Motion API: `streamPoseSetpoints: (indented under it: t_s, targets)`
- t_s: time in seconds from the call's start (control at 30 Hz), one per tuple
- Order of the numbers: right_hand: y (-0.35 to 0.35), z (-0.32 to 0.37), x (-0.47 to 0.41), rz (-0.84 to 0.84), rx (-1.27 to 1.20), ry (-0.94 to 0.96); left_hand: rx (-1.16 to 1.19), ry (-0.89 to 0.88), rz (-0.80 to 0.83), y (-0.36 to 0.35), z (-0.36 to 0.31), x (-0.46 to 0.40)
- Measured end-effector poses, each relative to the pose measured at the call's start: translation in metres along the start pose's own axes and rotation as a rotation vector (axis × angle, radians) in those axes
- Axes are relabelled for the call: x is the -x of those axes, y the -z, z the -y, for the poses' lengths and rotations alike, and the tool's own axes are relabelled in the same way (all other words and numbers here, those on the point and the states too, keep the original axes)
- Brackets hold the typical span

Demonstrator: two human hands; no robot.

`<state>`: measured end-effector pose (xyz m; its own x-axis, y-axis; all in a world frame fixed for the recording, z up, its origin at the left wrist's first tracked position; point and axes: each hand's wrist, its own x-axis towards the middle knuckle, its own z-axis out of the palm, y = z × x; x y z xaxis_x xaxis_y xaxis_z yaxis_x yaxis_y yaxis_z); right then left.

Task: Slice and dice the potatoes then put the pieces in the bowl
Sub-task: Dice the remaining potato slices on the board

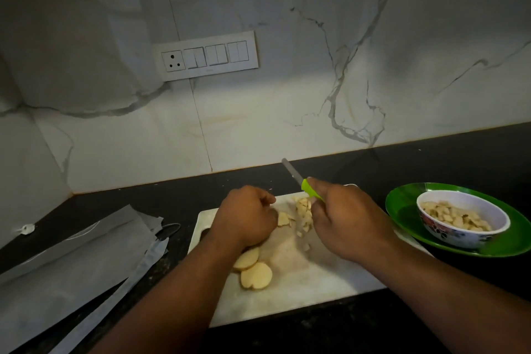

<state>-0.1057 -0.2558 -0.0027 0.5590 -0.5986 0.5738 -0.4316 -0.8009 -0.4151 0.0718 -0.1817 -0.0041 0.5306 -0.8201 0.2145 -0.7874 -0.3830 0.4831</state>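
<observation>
The right hand point(346, 224) was wrapped around the green handle of a knife point(301, 181), its grip closed tight on it, fingers curled under so that only the top of the handle showed above the knuckles. The blade pointed up and away toward the wall, lifted clear of the cutting board point(301, 293). The left hand point(247, 215) rested on the board with its fingers curled inward; its grip was drawn together, fingertips bunched at the edge of a small potato piece point(283, 219), though whether they actually pinched it could not be told. Between the two hands lay a loose heap of diced potato point(304, 214), with a few cubes scattered nearer the person. Two round potato slices point(253, 269) lay overlapping on the board's near left part, just under the left wrist. The white board sat on the dark desk point(431, 164). To the right, a patterned bowl point(462, 220) holding cut potato pieces stood on a green plate point(402, 210), whose rim came just beside the board's right edge. Grey plastic bags point(71, 261) lay on the desk to the left, and a switch panel point(205, 55) was set in the marble wall behind.
</observation>
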Motion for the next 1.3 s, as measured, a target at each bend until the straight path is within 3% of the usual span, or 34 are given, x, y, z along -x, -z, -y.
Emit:
streamPoseSetpoints:
  t_s: [0.13, 0.43, 0.53, 0.6, 0.7, 0.83, 0.93, 1.17, 1.3]
  targets:
    - [0.003, -0.013, 0.001, 0.002, -0.111, -0.038, -0.173, -0.087, 0.032, -0.014, -0.011, -0.005]
    - [0.009, -0.024, -0.002, 0.108, -0.222, -0.103, -0.012, -0.190, 0.170, -0.010, -0.001, -0.011]
    - [0.009, -0.022, -0.001, 0.135, -0.233, -0.107, 0.166, -0.115, 0.192, -0.003, 0.007, -0.011]
    - [0.009, -0.022, -0.001, 0.154, -0.243, -0.117, 0.287, -0.028, 0.109, 0.002, 0.011, -0.010]
    - [0.010, -0.022, 0.000, 0.165, -0.271, -0.137, 0.108, 0.072, -0.071, 0.010, 0.011, -0.009]
    - [0.008, -0.019, 0.001, 0.185, -0.282, -0.134, -0.088, 0.151, 0.024, 0.005, -0.001, -0.008]
    - [0.008, -0.017, 0.002, 0.192, -0.274, -0.128, -0.204, 0.089, 0.063, -0.004, -0.009, -0.010]
    - [0.010, -0.016, 0.003, 0.224, -0.231, -0.117, -0.158, -0.193, 0.152, -0.006, -0.007, -0.011]
    - [0.008, -0.012, 0.005, 0.263, -0.135, -0.082, -0.073, -0.226, 0.195, -0.005, -0.003, -0.013]
